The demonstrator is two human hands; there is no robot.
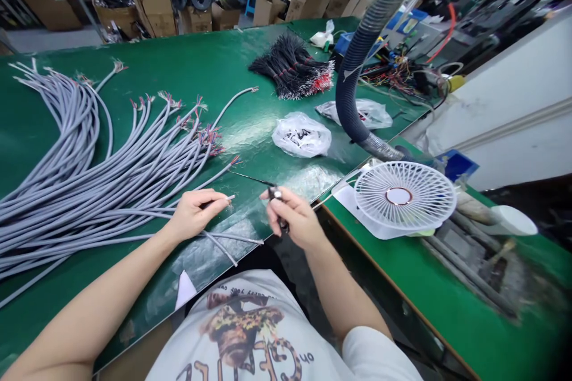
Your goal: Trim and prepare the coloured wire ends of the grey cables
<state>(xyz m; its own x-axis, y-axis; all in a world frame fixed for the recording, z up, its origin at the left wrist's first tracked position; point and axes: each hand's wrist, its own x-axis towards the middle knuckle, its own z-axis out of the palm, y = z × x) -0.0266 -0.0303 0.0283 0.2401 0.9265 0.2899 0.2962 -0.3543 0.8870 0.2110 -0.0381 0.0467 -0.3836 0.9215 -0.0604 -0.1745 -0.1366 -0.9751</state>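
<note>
The end of a grey cable (231, 197) is pinched between the thumb and fingers of my left hand (199, 213), just above the green table. My right hand (292, 214) is closed around a small black-handled tool (283, 224), which looks like scissors or cutters; my fingers hide much of it. A thin dark line (250, 177) runs left from the tool, and I cannot tell whether it belongs to it. Beside my left hand lies a large bundle of grey cables (125, 196), many with ends stripped to coloured wires. The two hands are apart.
A second cable bundle (74, 113) curves at the far left. Bundled black wires (292, 65), a plastic bag of small dark parts (302, 134) and another bag (357, 113) lie ahead. A ribbed hose (351, 83) hangs down at right, near a white fan (404, 196).
</note>
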